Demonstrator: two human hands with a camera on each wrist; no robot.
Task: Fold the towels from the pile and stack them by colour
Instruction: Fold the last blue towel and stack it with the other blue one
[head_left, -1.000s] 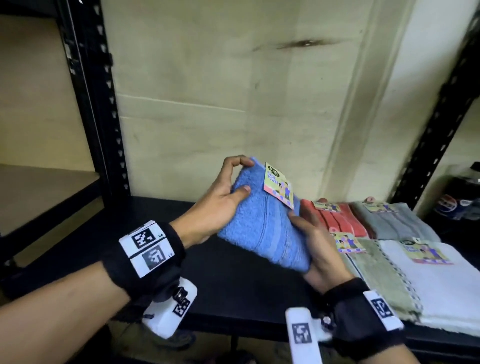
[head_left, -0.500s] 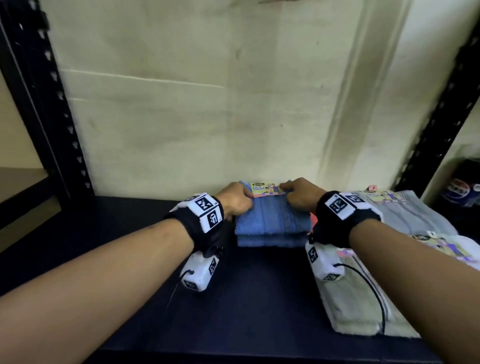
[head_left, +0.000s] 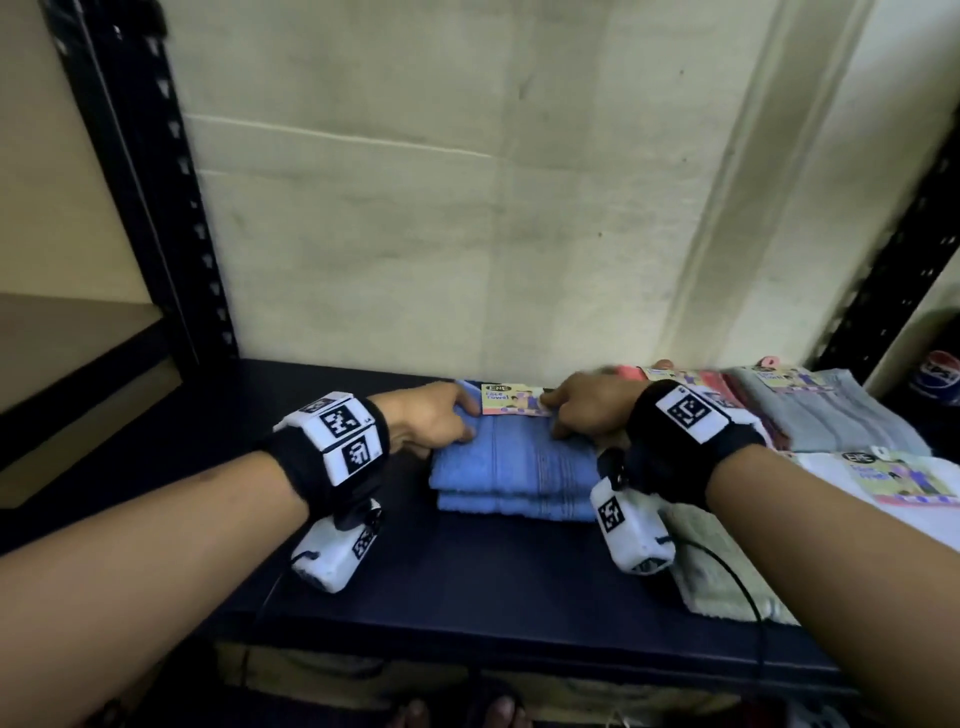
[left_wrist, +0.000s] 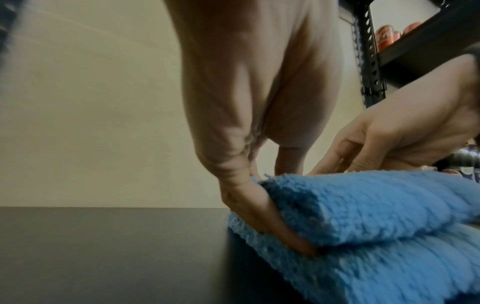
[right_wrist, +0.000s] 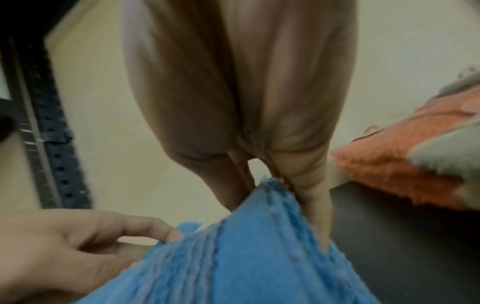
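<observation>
Two folded blue towels lie stacked at the back of the dark shelf (head_left: 467, 582). The top blue towel (head_left: 514, 457) carries a paper label (head_left: 511, 400) at its far edge and sits on the lower blue towel (head_left: 514, 506). My left hand (head_left: 465, 421) pinches the top towel's far left corner. In the left wrist view its thumb (left_wrist: 259, 216) lies between the two towels (left_wrist: 376, 205). My right hand (head_left: 553, 415) grips the far right corner, fingers on top and thumb down the side of the towel (right_wrist: 246, 257).
To the right lie folded piles: a red towel (head_left: 722, 384), a grey towel (head_left: 831, 415), a white towel (head_left: 935, 525) and a pale green towel (head_left: 711, 571) near the front edge. A black rack post (head_left: 156, 208) stands at left, a Pepsi bottle (head_left: 940, 374) at far right.
A second ago both hands held the blue towel in the air. It has come down onto the other blue towel at the back, and both hands stay on its far corners.
</observation>
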